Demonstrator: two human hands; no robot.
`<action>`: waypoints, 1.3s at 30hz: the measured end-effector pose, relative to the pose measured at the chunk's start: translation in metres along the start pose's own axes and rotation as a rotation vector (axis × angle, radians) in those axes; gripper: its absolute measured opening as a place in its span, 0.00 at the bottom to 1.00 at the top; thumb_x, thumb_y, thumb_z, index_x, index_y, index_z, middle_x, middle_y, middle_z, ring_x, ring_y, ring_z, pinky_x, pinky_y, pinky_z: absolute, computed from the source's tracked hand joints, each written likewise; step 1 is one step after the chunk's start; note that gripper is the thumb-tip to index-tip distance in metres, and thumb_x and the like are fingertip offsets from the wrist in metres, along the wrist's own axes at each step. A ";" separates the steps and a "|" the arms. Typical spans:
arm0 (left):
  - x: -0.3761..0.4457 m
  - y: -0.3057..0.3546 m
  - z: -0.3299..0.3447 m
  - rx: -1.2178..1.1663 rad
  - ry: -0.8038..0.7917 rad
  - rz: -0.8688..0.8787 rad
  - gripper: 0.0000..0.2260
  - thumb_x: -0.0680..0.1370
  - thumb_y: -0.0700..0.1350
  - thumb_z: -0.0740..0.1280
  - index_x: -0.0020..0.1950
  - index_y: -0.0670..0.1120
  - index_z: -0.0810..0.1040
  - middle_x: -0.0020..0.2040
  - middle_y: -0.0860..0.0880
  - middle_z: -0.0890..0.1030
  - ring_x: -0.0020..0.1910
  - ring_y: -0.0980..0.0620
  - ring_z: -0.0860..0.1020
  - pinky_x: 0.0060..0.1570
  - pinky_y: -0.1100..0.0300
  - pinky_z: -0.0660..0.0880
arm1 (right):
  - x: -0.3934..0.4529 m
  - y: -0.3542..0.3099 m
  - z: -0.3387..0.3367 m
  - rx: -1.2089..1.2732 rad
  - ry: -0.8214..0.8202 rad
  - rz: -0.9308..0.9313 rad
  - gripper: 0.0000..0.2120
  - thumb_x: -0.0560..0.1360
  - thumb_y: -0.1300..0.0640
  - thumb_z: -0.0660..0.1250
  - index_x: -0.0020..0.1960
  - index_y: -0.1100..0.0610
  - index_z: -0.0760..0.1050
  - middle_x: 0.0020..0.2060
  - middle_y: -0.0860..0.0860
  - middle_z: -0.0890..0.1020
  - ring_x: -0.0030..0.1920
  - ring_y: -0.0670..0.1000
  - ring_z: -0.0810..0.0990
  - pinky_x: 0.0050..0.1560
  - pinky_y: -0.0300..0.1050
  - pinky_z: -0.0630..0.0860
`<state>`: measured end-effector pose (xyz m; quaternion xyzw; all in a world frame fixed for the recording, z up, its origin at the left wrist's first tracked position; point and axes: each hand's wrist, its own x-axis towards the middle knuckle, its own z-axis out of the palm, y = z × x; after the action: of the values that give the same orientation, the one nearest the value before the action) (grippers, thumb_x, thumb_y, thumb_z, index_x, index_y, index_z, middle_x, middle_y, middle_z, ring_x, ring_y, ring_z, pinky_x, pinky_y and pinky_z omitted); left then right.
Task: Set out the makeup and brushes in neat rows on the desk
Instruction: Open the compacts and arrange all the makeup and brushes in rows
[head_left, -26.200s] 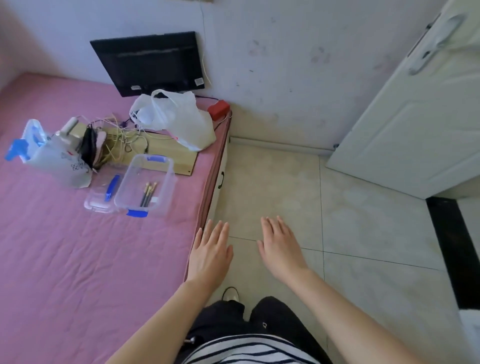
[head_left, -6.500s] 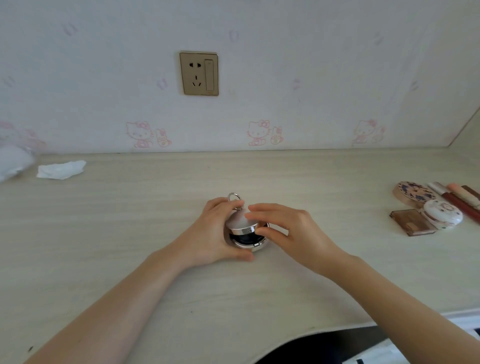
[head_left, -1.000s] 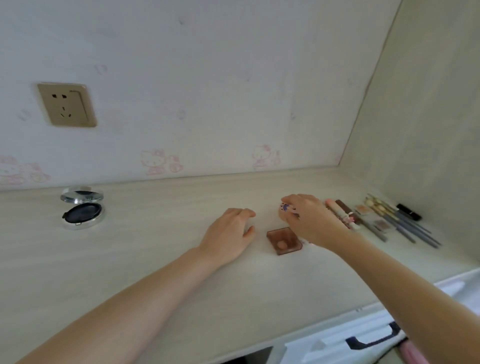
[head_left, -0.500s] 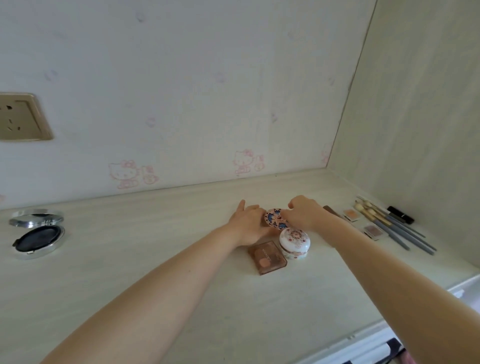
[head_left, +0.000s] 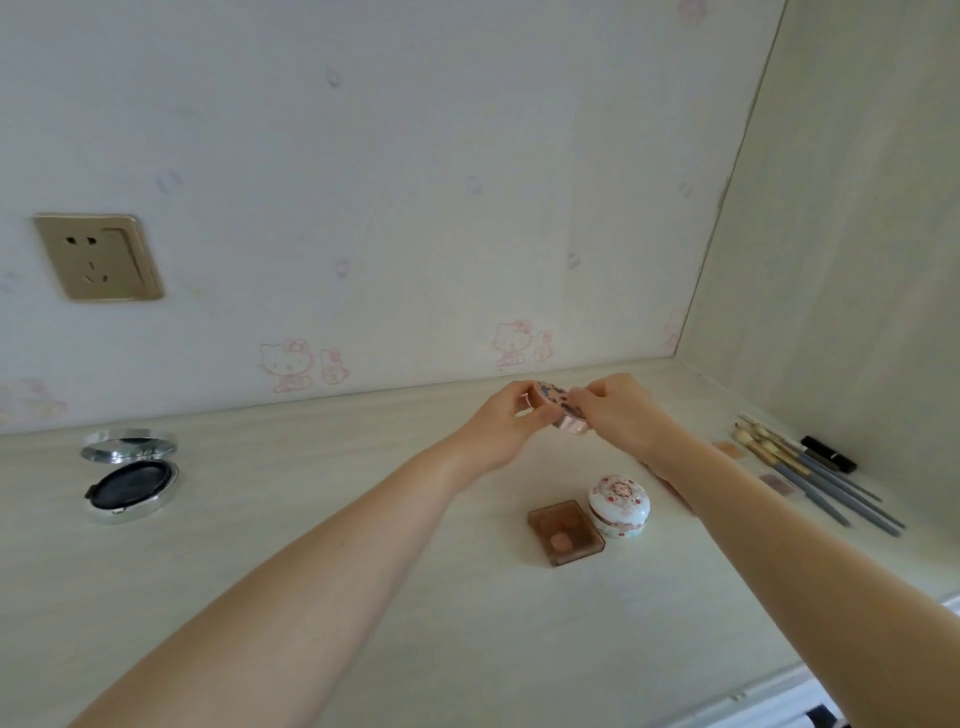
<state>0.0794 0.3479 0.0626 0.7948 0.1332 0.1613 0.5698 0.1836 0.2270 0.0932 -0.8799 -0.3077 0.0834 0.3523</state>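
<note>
I hold the round flowery compact up off the worktop, my left hand and right hand both pinching it, maybe to open it like the silver compact.

Head view, down over desk

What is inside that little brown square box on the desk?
Through the clear lid of the brown square box, a small round peach-coloured pan shows near its front edge. The rest looks plain brown. The white floral pot stands right beside it; that pot's contents are hidden by its lid.
</note>
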 end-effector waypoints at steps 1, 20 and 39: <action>-0.005 0.001 -0.006 -0.037 0.006 0.000 0.16 0.79 0.48 0.65 0.66 0.46 0.72 0.63 0.49 0.77 0.61 0.55 0.74 0.61 0.58 0.70 | -0.004 -0.007 0.001 0.012 -0.004 -0.016 0.17 0.78 0.52 0.59 0.37 0.59 0.78 0.29 0.52 0.74 0.31 0.51 0.70 0.32 0.42 0.65; -0.160 -0.030 -0.147 -0.459 0.118 -0.005 0.19 0.75 0.53 0.70 0.63 0.49 0.76 0.59 0.48 0.81 0.58 0.49 0.80 0.57 0.53 0.77 | -0.105 -0.114 0.108 0.317 -0.136 -0.394 0.09 0.74 0.51 0.70 0.51 0.37 0.78 0.48 0.37 0.83 0.48 0.39 0.81 0.54 0.41 0.77; -0.285 -0.088 -0.212 -0.209 0.306 -0.004 0.27 0.64 0.43 0.76 0.62 0.47 0.76 0.56 0.51 0.83 0.57 0.53 0.80 0.56 0.66 0.74 | -0.174 -0.156 0.195 0.100 -0.341 -0.561 0.18 0.73 0.48 0.70 0.62 0.40 0.76 0.52 0.39 0.76 0.50 0.40 0.76 0.50 0.33 0.73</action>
<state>-0.2692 0.4457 0.0131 0.6972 0.2027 0.2922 0.6225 -0.1013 0.3207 0.0416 -0.7159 -0.5881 0.1444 0.3476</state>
